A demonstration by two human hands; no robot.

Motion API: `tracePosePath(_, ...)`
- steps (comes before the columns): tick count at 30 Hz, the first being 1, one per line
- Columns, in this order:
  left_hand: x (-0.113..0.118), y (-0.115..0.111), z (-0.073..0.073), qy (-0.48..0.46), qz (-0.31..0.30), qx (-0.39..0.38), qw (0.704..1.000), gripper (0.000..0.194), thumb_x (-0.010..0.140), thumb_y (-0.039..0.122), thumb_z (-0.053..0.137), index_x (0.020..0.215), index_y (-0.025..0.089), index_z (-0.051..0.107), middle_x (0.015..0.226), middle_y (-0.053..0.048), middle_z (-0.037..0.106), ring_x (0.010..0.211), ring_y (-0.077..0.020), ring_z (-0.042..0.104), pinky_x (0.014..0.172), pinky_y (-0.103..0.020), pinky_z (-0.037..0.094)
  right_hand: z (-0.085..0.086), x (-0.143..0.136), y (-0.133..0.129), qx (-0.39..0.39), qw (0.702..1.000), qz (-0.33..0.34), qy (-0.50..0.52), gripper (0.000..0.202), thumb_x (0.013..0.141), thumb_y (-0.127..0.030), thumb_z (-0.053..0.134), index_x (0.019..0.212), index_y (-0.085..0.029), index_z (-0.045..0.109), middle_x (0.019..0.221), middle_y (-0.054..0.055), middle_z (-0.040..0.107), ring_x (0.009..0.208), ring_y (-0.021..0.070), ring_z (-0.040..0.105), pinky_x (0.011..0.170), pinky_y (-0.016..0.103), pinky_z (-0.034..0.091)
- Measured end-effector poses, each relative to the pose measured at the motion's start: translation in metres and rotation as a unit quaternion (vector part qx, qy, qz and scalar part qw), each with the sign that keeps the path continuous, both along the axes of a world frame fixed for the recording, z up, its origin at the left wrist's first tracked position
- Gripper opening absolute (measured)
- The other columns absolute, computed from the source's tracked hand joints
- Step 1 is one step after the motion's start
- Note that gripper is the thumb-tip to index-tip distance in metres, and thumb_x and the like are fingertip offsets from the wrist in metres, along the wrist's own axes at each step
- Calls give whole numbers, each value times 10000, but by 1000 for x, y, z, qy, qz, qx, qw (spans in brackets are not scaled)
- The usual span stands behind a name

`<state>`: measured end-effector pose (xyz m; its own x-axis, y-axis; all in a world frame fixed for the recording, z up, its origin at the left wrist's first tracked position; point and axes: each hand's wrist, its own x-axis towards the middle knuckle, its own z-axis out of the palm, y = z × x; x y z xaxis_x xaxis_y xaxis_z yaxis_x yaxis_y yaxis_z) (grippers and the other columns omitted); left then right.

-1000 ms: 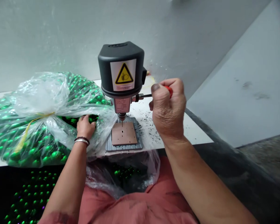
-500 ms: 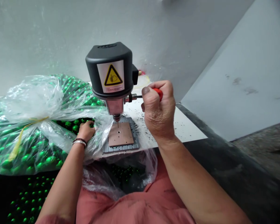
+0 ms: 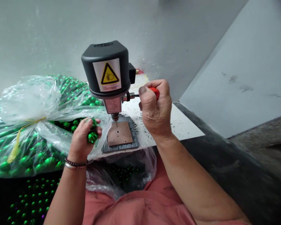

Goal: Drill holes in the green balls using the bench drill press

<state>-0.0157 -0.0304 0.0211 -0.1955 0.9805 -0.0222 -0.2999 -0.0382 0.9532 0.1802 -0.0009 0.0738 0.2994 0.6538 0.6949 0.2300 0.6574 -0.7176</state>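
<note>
My left hand (image 3: 82,139) is closed around shiny green balls (image 3: 92,137), held just left of the drill press; how many lie in the palm is hidden. My right hand (image 3: 156,109) grips the red-knobbed lever (image 3: 155,92) on the right side of the drill press (image 3: 105,68), a dark housing with a yellow warning label. Its thin drill bit (image 3: 116,124) points down over a brown square plate (image 3: 123,137) with a small hole in it. That plate lies on a grey slotted base (image 3: 133,144).
A clear plastic bag (image 3: 30,97) full of green balls, tied with yellow string, fills the left of the white table (image 3: 182,125). Another open plastic bag (image 3: 152,162) hangs at the table's front edge, with green balls inside. Dark shavings (image 3: 136,127) are scattered beside the base. A wall stands behind.
My left hand has come out of the bag's opening, turned upward and now holds green balls. My right hand stays on the lever. The view has shifted slightly.
</note>
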Motion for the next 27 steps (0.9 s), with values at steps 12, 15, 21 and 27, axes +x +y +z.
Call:
tracePosePath(12, 14, 5, -53, 123, -92, -144, 977, 563, 623, 442, 745, 1093, 159, 616, 881, -59, 688, 596, -107, 582, 510, -221, 441, 3, 4, -3, 4, 998, -33, -53, 217, 860, -421, 465, 826, -207, 450, 670, -61, 434, 562, 26, 443, 522, 172, 416)
tracePosePath(15, 15, 17, -59, 255, -59, -72, 963, 485, 654, 452, 713, 1041, 171, 634, 905, -42, 701, 709, -137, 620, 609, -235, 476, 8, 4, -2, 3, 998, -37, -60, 213, 867, -407, 457, 792, -209, 429, 624, -67, 400, 529, 21, 429, 510, 163, 416)
tracePosePath(21, 15, 22, -57, 464, -80, -41, 881, 356, 700, 396, 655, 1001, 207, 648, 879, -30, 708, 796, -184, 647, 735, -305, 497, 10, 6, -2, 2, 997, -22, -78, 225, 882, -423, 424, 806, -212, 438, 625, -74, 441, 510, 11, 449, 518, 157, 440)
tracePosePath(27, 12, 13, -50, 512, -76, -28, 855, 329, 668, 336, 668, 951, 185, 595, 909, -44, 687, 868, -207, 645, 795, -346, 487, 6, 6, 2, 44, 998, -7, -51, 199, 873, -391, 456, 800, -206, 449, 611, -86, 436, 496, 4, 435, 507, 137, 427)
